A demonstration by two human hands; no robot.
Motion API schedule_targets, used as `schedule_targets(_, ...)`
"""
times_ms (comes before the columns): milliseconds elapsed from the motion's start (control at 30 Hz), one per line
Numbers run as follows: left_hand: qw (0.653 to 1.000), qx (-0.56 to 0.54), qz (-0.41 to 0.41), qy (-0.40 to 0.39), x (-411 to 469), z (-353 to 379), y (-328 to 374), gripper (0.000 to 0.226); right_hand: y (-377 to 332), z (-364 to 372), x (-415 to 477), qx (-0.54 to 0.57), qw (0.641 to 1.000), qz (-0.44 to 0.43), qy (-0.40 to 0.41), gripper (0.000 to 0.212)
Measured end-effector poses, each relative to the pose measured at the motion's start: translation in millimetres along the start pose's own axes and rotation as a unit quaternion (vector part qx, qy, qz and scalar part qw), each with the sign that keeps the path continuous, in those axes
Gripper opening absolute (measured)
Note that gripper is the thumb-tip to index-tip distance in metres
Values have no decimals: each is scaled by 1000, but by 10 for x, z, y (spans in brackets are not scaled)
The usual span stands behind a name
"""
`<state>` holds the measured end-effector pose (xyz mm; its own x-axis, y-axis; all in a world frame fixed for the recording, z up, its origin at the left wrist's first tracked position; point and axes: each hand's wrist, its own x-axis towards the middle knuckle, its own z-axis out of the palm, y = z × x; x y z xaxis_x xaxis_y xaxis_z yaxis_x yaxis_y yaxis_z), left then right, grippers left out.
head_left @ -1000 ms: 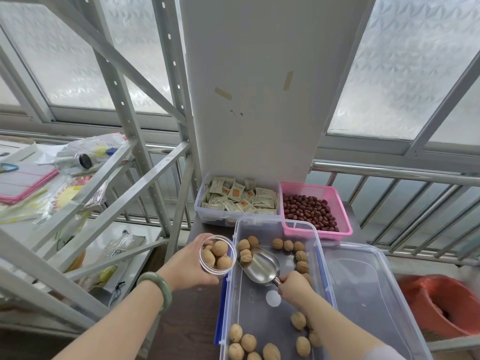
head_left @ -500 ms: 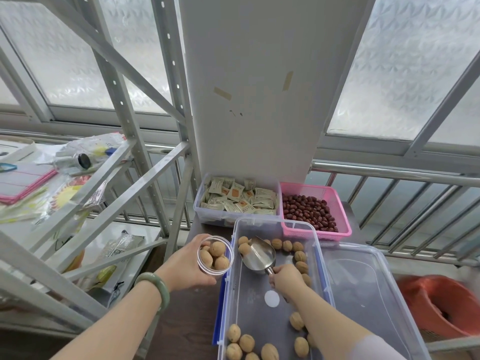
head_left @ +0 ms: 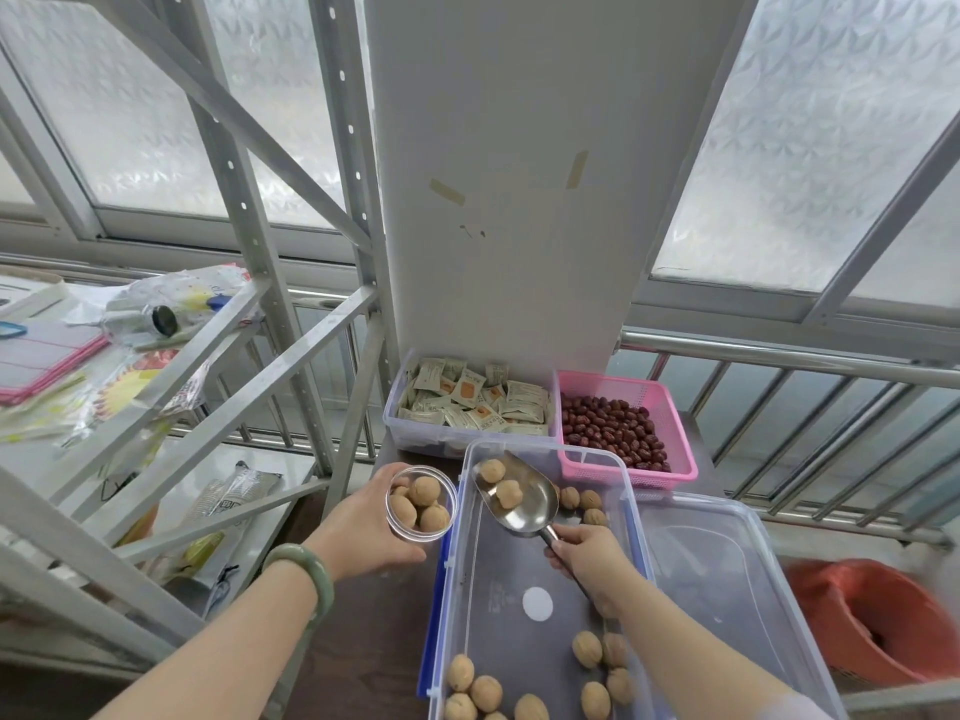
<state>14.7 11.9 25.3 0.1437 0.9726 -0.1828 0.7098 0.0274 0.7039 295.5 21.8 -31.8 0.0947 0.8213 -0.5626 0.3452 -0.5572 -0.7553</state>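
Scooping walnuts (head_left: 508, 493), right hand (head_left: 589, 556) grips scoop (head_left: 524, 498).

A dark brown tabletop (head_left: 374, 641) carries four containers. At the back sit a clear plastic tub of sachets (head_left: 431, 440) and, just beside it on the right, a pink plastic basket of red dates (head_left: 671, 407). In front lies a long clear plastic bin (head_left: 545, 444) holding walnuts (head_left: 485, 693), with a clear plastic lid (head_left: 727, 563) against its right side.

scoop (head_left: 537, 507) | was empty | now carries two walnuts (head_left: 508, 494)

Walnuts (head_left: 509, 494) in scoop (head_left: 524, 498), right of jar (head_left: 422, 504)
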Motion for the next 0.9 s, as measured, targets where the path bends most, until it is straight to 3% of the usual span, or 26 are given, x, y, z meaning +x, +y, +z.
schedule_targets(300, 999, -45, 18, 11, 55, 33, 111, 75, -878, -629, -670, -125, 988, -85, -17, 25)
schedule_targets(433, 999, -38, 28, 5, 64, 22, 160, 80, -1215, -754, -967, -160, 981, -93, -53, 20)
schedule_targets(767, 1000, -17, 23, 8, 49, -1, 201, 91, -1497, -458, -1112, -333, 930, -147, -48, 25)
schedule_targets(900, 999, -19, 37, 6, 30, 1, 213, 84, -1547, -397, -1165, -415, 890, -187, -23, 26)
